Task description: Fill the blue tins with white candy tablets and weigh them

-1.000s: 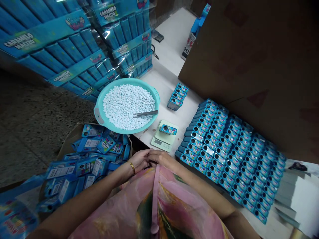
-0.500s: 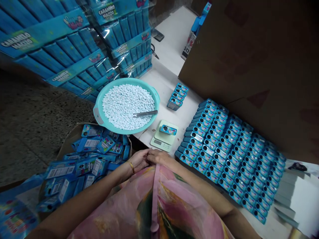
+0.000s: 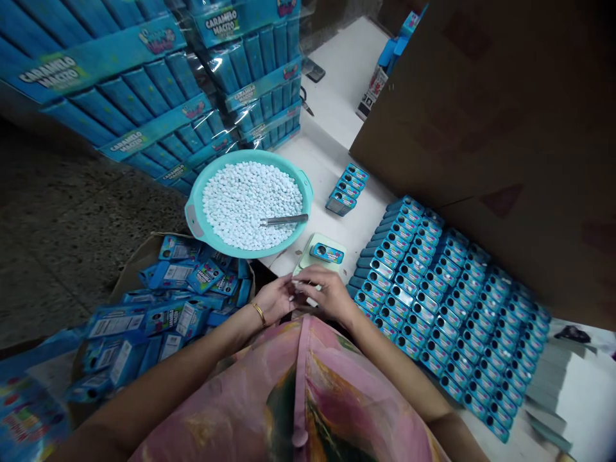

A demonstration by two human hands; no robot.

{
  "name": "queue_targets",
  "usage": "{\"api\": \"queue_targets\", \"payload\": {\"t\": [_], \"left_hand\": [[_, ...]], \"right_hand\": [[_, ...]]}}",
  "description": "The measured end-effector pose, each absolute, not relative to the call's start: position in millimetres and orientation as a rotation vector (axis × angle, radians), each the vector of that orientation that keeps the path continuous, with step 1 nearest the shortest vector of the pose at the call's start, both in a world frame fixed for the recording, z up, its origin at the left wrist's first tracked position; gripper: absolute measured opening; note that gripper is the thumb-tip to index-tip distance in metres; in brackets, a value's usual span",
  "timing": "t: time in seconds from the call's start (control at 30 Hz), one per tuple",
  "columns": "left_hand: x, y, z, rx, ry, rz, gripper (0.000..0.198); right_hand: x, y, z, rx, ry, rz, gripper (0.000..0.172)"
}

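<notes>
My left hand (image 3: 276, 299), with a gold bangle at the wrist, is in front of my body, its fingers bent inward. My right hand (image 3: 327, 290) meets it at the fingertips, fingers curled. Small white spots show at the fingers; I cannot tell if they are pieces or nails. Just beyond is a pale green kitchen scale (image 3: 303, 258), its front part covered by my right hand. A blue candy box (image 3: 327, 252) with a dark round hole in its top stands on it. To the left, a turquoise bowl (image 3: 191, 215) holds white candies (image 3: 250, 199) and a metal spoon (image 3: 283, 220).
Rows of blue boxes (image 3: 433, 301) stand at right before a large cardboard sheet (image 3: 500, 141). Several more boxes (image 3: 342, 199) form a short row behind the scale. A carton (image 3: 126, 266) of loose boxes sits at left; wrapped display packs (image 3: 139, 96) rise behind. Scissors (image 3: 306, 102) lie farther back.
My hands, clasped together before, have come partly apart. The right hand has lifted and moved forward over the scale's front. The view has shifted slightly.
</notes>
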State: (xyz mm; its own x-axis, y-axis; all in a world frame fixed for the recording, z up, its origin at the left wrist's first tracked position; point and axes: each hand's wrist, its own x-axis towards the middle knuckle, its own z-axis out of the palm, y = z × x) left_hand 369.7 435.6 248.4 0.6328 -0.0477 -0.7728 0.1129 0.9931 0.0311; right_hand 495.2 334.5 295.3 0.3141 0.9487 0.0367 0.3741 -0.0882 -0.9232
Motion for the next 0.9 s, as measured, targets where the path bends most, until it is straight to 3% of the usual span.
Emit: {"api": "queue_targets", "payload": {"t": [0.17,0.27,0.43,0.63,0.9], "left_hand": [[380,449,252,0.072,0.936,-0.083,0.023],[379,460,250,0.111,0.962,-0.030,0.022],[387,470,237,0.099,0.928,0.081,0.023],[413,467,225,0.064,0.903,0.160,0.021],[423,460,223,0.076,0.817,0.067,0.027]], "right_hand": [[510,314,269,-1.961,-0.920,0.308,0.038],[538,303,231,-2.070,-0.851,0.294,0.056],[543,314,225,-2.087,-1.041,0.441,0.038],[514,331,308,-2.240,-1.721,0.211,0.045],[503,333,326,-2.390,-1.949,0.051,0.034]]}}
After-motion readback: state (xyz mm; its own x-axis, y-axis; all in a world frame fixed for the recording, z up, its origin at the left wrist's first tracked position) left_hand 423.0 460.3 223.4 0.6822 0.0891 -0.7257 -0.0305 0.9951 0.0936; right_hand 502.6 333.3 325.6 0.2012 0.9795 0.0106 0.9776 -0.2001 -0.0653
